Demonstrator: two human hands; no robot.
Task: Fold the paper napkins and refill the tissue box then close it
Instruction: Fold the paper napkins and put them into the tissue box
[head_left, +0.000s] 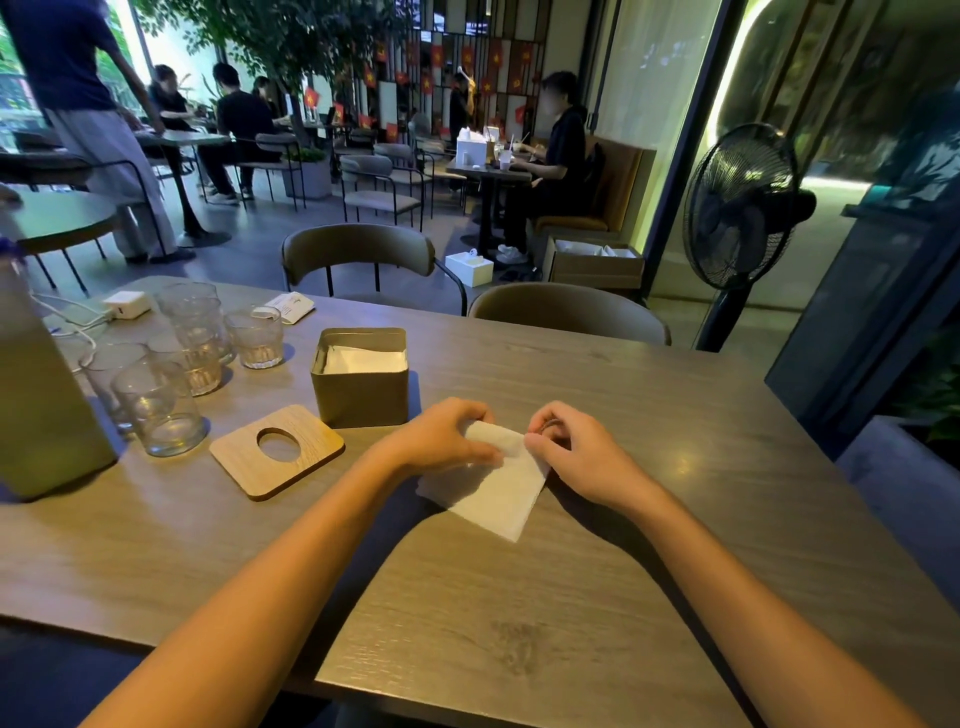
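Napkin (491, 491) in pinch of left hand (441, 436) and right hand (579, 460); tissue box (361, 392), lid (236, 460) nearby.

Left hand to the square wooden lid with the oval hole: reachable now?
Probably yes: the wooden lid lies beside the left hand, nothing between, though that hand pinches the white napkin.
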